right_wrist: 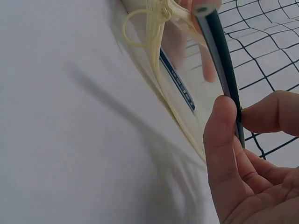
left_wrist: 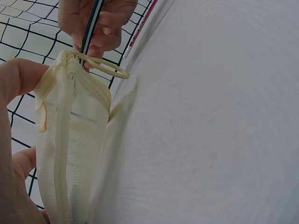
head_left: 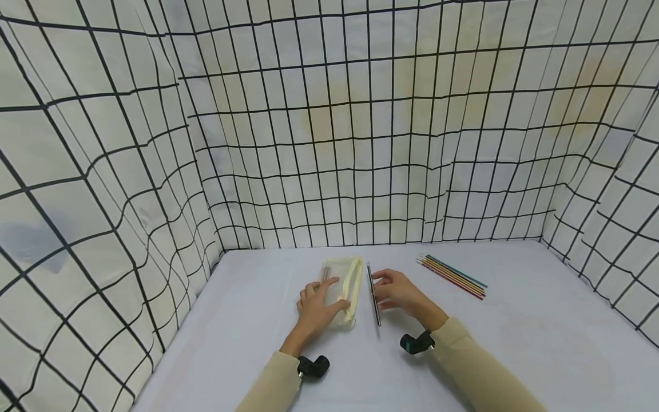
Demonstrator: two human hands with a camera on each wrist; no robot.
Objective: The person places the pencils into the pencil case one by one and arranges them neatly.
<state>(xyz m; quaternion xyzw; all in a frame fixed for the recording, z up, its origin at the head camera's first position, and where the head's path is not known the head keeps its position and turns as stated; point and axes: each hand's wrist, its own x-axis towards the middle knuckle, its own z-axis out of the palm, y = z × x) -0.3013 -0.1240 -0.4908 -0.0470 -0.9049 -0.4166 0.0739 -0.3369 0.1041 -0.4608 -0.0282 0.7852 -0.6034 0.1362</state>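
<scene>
A pale yellow see-through zip pouch [head_left: 352, 286] lies on the white table, its zipper along the right side. My left hand [head_left: 314, 312] holds it, with thumb and fingers spread over its near half. A yellow loop [left_wrist: 112, 70] hangs at the zipper end in the left wrist view. Through the mesh, a dark blue pencil with pale markings [right_wrist: 177, 81] shows inside. Just right of the pouch, my right hand [head_left: 401, 293] pinches a dark pencil [head_left: 374, 297] between thumb and fingers. Its flat end [right_wrist: 205, 9] points toward the right wrist camera.
Several coloured pencils [head_left: 453, 276], among them green, yellow and red, lie side by side at the right. White walls with a black grid net [head_left: 329, 137] enclose the table's back and sides. Black wrist cameras [head_left: 314, 366] sit on both sleeves.
</scene>
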